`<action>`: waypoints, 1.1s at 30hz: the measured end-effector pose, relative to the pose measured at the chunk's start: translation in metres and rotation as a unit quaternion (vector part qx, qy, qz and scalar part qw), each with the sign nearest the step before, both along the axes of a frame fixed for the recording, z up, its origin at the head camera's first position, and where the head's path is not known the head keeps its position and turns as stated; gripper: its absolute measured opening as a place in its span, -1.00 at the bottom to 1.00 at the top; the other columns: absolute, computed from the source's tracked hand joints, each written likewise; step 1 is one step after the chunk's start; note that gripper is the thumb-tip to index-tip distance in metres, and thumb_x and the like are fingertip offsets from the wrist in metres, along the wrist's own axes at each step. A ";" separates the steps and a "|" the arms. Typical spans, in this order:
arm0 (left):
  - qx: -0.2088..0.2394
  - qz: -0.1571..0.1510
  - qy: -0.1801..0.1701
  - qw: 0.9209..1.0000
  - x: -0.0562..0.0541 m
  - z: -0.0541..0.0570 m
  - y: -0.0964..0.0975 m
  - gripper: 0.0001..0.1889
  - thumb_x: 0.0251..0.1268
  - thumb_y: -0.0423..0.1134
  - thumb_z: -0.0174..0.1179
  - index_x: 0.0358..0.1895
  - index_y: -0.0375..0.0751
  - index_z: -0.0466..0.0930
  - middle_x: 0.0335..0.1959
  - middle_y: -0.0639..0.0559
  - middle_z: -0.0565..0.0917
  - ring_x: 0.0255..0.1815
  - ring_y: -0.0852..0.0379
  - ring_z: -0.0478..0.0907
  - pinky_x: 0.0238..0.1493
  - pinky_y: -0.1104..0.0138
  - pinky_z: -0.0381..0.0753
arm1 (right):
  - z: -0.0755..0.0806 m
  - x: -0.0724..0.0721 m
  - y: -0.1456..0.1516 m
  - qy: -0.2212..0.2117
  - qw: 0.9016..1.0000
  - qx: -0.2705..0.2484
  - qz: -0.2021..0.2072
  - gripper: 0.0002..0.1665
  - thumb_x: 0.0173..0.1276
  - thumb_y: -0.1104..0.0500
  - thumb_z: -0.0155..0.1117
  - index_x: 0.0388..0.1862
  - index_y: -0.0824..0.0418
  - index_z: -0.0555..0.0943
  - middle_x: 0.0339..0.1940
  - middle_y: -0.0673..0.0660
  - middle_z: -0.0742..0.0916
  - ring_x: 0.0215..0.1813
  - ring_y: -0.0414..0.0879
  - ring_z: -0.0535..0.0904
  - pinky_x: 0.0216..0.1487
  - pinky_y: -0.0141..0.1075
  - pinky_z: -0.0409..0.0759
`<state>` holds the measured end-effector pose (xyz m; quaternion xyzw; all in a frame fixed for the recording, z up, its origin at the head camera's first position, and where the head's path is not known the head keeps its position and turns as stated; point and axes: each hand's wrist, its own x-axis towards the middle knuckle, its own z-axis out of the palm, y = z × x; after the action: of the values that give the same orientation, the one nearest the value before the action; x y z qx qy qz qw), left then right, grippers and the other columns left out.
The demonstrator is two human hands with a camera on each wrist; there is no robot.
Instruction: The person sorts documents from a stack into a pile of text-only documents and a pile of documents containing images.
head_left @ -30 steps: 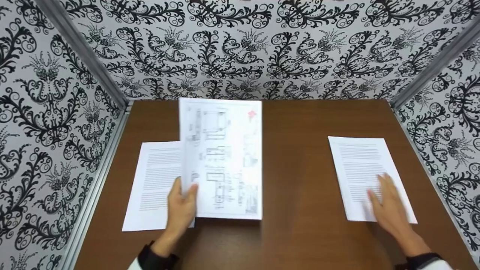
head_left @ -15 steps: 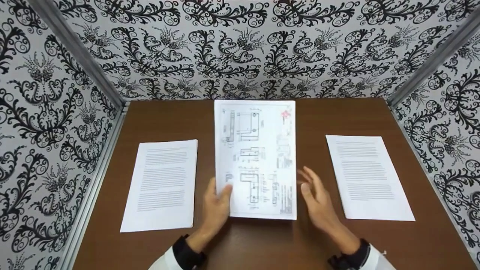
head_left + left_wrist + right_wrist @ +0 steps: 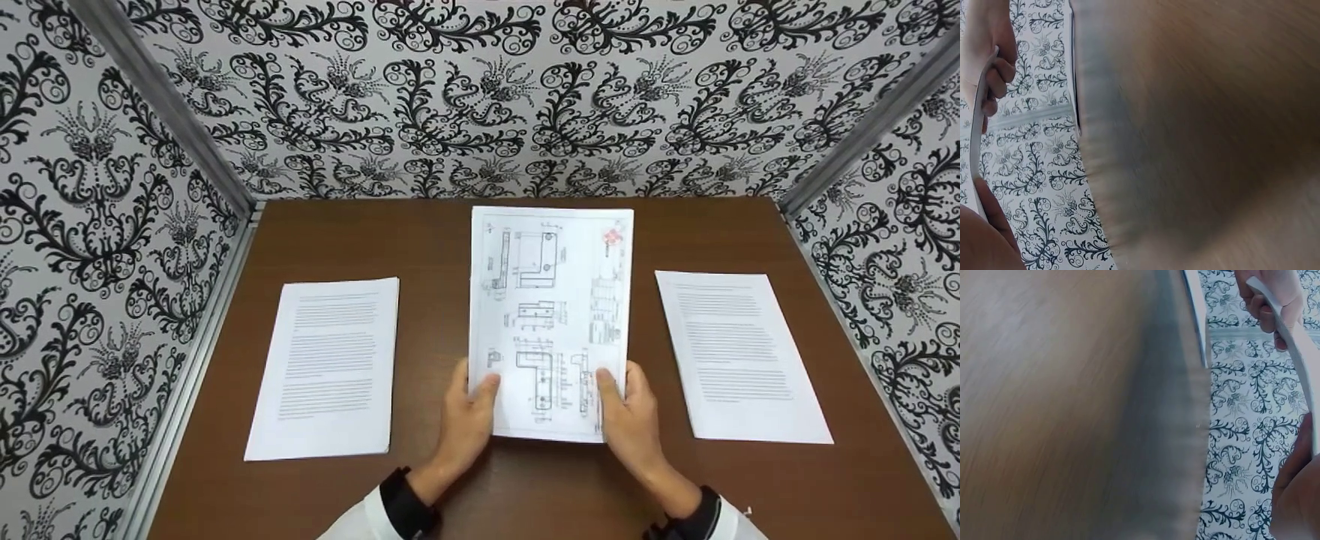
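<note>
You are holding the drawing sheet [image 3: 551, 322] by its near corners, your left hand [image 3: 466, 420] pinching its left edge and your right hand [image 3: 632, 424] pinching the right, thumbs on top. Its linework and red stamp are showing, but no writing is legible. It is sitting mid-table [image 3: 450, 240], well apart from the left text page [image 3: 328, 367] and the right text page [image 3: 739, 356]. The wrist views are showing your fingers [image 3: 999, 62] curled beneath the sheet, against the patterned wall [image 3: 480, 90].
</note>
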<state>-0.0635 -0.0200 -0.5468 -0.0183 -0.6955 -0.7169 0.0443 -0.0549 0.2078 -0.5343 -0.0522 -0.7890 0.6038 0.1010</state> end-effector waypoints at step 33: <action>-0.101 -0.142 -0.141 0.975 -0.017 -0.034 -0.004 -0.20 0.04 -0.76 0.16 0.49 -0.63 0.22 -0.46 -0.12 0.61 -0.66 0.16 0.49 -0.65 0.40 0.53 | -0.056 -0.028 0.053 -0.165 0.963 0.213 0.003 -0.48 0.69 0.15 -0.03 0.35 0.56 0.42 0.08 0.55 0.69 0.11 0.36 0.64 0.15 0.21 0.55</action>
<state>-0.0805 -0.0236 -0.5809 -0.0200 -0.7537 -0.6376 -0.1580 -0.0832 0.2604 -0.5903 -0.1261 -0.9052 0.4053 -0.0233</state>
